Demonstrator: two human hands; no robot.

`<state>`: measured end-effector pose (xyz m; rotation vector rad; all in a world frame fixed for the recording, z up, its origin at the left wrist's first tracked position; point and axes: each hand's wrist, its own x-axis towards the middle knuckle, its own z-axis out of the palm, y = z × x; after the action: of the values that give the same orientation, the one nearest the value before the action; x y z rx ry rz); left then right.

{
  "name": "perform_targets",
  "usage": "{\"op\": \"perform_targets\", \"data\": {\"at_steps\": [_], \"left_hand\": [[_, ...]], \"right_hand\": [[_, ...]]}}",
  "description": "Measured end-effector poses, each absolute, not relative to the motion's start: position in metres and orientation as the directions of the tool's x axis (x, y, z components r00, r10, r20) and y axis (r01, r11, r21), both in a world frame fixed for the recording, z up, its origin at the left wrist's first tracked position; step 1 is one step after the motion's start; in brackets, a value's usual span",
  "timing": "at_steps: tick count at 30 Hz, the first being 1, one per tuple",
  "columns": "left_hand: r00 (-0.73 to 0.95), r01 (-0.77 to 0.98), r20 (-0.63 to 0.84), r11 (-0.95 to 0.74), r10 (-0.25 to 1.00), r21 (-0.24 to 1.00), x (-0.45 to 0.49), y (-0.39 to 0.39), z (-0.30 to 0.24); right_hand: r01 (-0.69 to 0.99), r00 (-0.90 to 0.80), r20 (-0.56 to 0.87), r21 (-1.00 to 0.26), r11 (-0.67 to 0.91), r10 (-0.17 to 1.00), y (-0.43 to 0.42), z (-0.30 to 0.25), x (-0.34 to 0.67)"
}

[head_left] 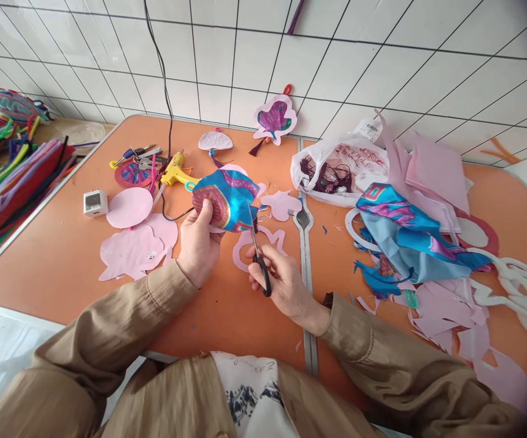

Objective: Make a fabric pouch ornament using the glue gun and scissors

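Observation:
My left hand (198, 242) pinches a blue and pink patterned fabric piece (227, 198) and holds it up above the orange table (62, 255). My right hand (278, 278) grips black-handled scissors (257, 250), whose blades point up and meet the fabric's lower right edge. Pink paper cut-outs (132, 243) lie flat to the left of my left hand, and more pink scraps lie behind the fabric.
A yellow glue gun (174, 171), keys and a white charger (95, 202) lie at the back left. Colourful pipe cleaners (8, 182) are piled at far left. A white plastic bag (336, 170), blue fabric (409, 237) and pink paper offcuts (446, 304) crowd the right side.

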<state>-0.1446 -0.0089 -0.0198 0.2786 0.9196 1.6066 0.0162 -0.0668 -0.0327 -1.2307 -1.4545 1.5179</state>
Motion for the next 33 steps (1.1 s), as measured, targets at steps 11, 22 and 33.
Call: {"op": "perform_targets", "data": {"at_steps": [11,22,33], "left_hand": [[-0.284,-0.729,-0.317,0.011,0.905,0.685,-0.1428,-0.0092,-0.0175],[-0.274,-0.705,-0.3,0.022,0.914,0.709,-0.1448,-0.0089,-0.0202],[-0.272,-0.693,-0.298,0.028,0.915,0.72,-0.1457,-0.0085,-0.0207]], "right_hand": [[0.12,-0.319,-0.127,-0.988,-0.093,0.939,-0.0655,-0.0296,0.0131],[0.173,-0.326,-0.097,-0.984,-0.041,0.94,-0.0652,-0.0311,0.0149],[0.201,-0.344,-0.124,-0.978,-0.056,0.931,-0.0651,-0.0325,0.0179]]}}
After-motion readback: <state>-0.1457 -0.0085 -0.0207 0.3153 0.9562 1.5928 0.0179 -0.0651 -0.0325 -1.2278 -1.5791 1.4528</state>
